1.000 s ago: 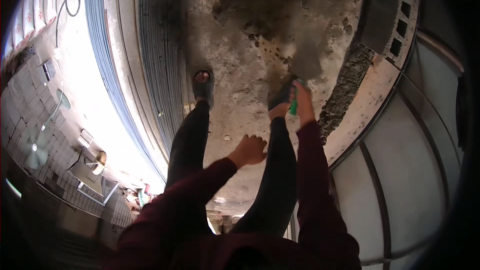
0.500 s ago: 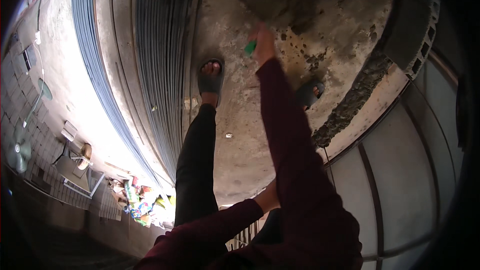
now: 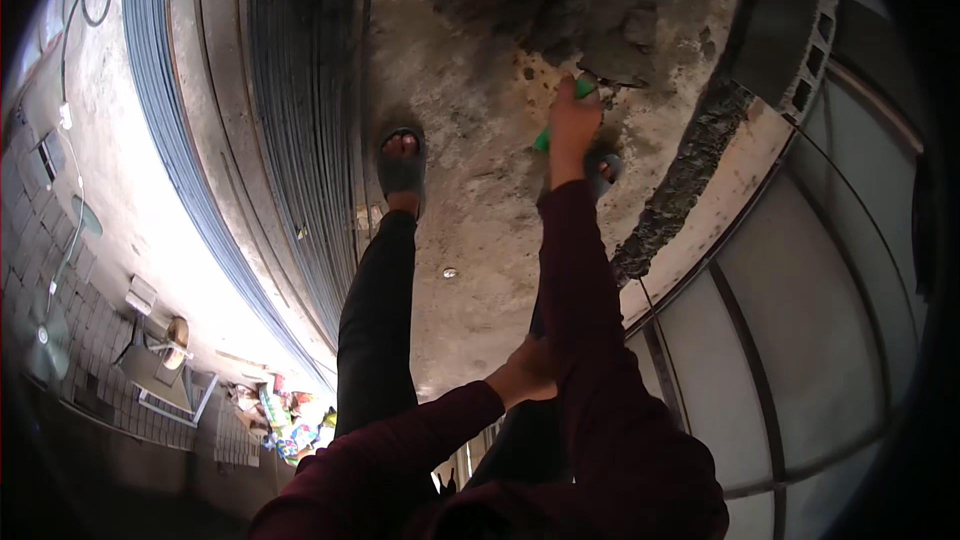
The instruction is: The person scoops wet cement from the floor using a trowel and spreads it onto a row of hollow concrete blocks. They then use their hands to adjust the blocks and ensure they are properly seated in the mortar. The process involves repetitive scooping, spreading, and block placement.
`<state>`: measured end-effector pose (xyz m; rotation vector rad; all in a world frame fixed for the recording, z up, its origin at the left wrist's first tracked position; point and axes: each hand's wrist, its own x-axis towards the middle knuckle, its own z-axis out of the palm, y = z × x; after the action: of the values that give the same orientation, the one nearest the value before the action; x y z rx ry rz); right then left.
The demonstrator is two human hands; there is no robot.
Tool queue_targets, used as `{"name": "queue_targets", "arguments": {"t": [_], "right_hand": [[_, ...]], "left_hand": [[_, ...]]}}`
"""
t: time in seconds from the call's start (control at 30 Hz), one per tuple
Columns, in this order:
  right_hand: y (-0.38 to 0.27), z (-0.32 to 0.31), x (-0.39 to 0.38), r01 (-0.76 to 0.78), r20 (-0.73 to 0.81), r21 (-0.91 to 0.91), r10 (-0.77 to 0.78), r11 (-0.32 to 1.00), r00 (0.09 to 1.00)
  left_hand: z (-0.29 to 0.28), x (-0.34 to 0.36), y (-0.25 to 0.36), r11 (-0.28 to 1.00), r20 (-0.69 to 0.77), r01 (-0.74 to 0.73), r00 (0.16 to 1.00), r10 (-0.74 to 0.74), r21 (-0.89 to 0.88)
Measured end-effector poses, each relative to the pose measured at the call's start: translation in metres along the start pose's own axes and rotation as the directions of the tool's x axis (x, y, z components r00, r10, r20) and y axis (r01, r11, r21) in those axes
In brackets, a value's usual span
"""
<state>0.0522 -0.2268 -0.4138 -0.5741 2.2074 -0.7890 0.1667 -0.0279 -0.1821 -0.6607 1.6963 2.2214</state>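
Note:
My right hand (image 3: pixel 575 125) reaches down over the floor, its fingers wrapped round the green handle of a trowel (image 3: pixel 543 140). More of the green shows above the fingers; the blade is hard to tell from the dark wet mortar (image 3: pixel 625 45) just beyond it. My left hand (image 3: pixel 522 372) lies against my right leg near the knee, beside my right forearm. Its fingertips are hidden behind the right sleeve, so their hold does not show.
My sandalled left foot (image 3: pixel 402 160) stands beside long bundled grey rods (image 3: pixel 300 140). The other foot (image 3: pixel 607 172) is close to my right hand. A rough mortar strip (image 3: pixel 685 175) and a hollow block (image 3: pixel 790 30) lie to the right. A chair (image 3: pixel 165 375) stands far left.
My right hand has come nearer and to the right with the trowel, beside the mortar's near edge. More of my left hand now shows at the knee. The view has shifted slightly.

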Motion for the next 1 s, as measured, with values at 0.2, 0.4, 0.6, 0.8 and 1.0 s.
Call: {"name": "queue_targets", "arguments": {"t": [0.2,0.4,0.6,0.8,1.0], "right_hand": [[0.058,0.017,0.024,0.345,-0.179,-0.376,-0.433,0.860,0.884],[-0.063,0.005,0.015,-0.265,0.297,0.250,0.187,0.931,0.936],[0.011,-0.011,0.052,-0.624,0.398,0.119,0.538,0.773,0.743],[0.151,-0.062,-0.038,-0.467,0.211,-0.002,0.457,0.884,0.864],[0.188,-0.046,-0.027,-0.500,0.305,-0.088,0.501,0.861,0.810]], "left_hand": [[-0.018,0.004,0.003,0.974,0.080,0.011,0.996,-0.030,0.225],[-0.032,-0.014,-0.002,0.967,0.171,0.069,0.979,-0.114,0.247],[-0.014,-0.010,-0.004,0.978,0.181,0.024,0.982,-0.062,0.207],[-0.006,-0.006,-0.001,0.994,0.145,0.014,0.989,-0.030,0.110],[0.022,-0.011,0.003,0.998,0.035,0.063,0.997,-0.063,-0.012]]}}
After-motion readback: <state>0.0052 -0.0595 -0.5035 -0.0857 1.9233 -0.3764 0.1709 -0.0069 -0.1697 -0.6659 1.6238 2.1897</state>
